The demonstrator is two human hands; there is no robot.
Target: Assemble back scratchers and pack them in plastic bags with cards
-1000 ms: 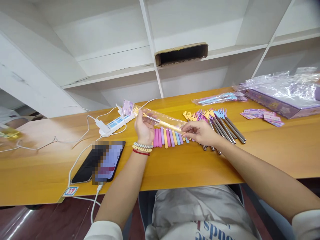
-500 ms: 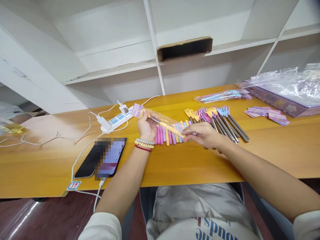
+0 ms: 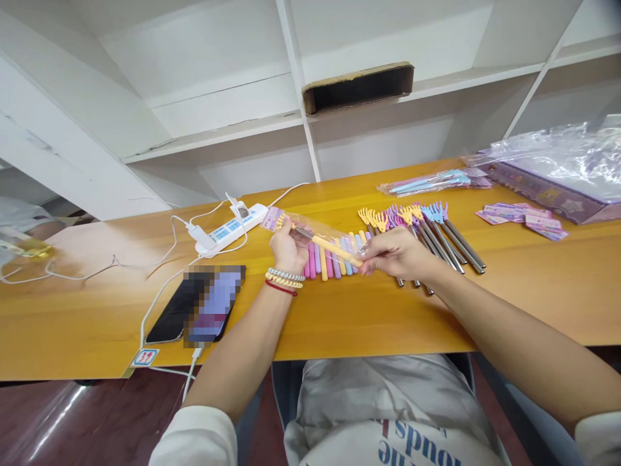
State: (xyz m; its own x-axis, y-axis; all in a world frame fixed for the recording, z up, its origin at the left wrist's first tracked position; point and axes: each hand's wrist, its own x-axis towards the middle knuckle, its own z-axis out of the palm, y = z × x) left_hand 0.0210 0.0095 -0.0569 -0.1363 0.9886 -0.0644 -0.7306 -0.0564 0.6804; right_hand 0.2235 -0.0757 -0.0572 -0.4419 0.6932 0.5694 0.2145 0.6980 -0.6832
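Yellow-handled scratcher [image 3: 334, 250] in clear bag [image 3: 315, 226]: we are pinching its head end in our nearly closed left hand [image 3: 289, 247], its handle end between our right hand's [image 3: 395, 254] closed fingertips.

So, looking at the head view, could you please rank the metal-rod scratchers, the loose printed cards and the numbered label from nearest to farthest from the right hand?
From the right hand:
1. Metal-rod scratchers, right beside it.
2. Printed cards, farther to the right.
3. Numbered label, far left, at the table's front edge.
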